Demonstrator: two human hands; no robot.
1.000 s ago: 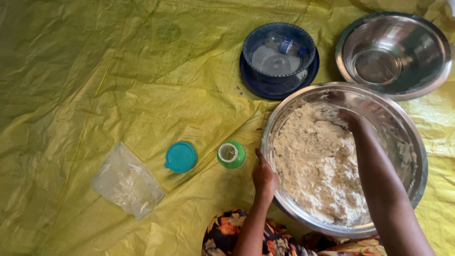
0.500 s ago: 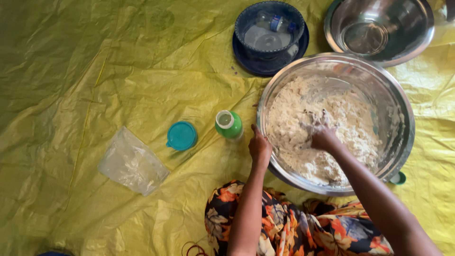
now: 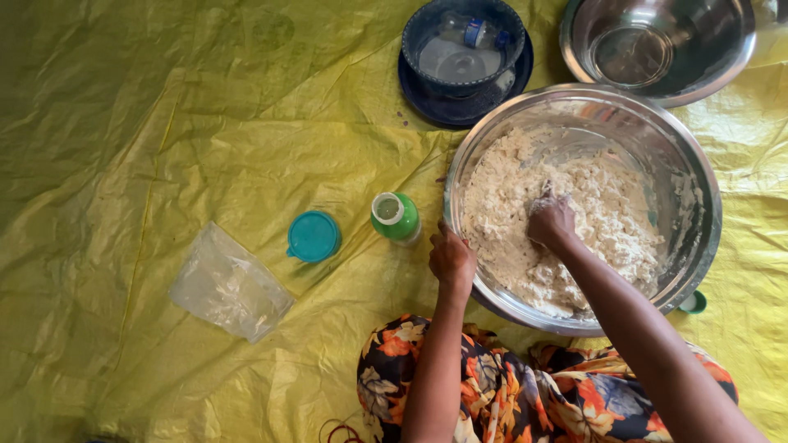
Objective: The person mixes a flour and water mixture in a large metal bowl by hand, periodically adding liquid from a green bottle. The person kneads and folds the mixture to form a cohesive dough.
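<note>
A large steel bowl (image 3: 698, 193) holds pale crumbly dough (image 3: 607, 205) and sits on a yellow sheet. My right hand (image 3: 550, 221) is pressed into the dough near the bowl's middle, fingers curled and coated with it. My left hand (image 3: 451, 258) grips the bowl's near left rim. Just left of that hand stands a small green bottle (image 3: 396, 217) with its top off.
A teal lid (image 3: 313, 236) and a clear plastic bag (image 3: 230, 283) lie to the left on the yellow sheet (image 3: 164, 123). A dark blue bowl on a plate (image 3: 464, 49) holds a plastic bottle. An empty steel bowl (image 3: 657, 45) sits far right. A small green cap (image 3: 694, 303) lies beside the big bowl.
My right hand has drawn from the bowl's far side toward the near middle of the dough. My left hand has stayed on the rim. The view has shifted down.
</note>
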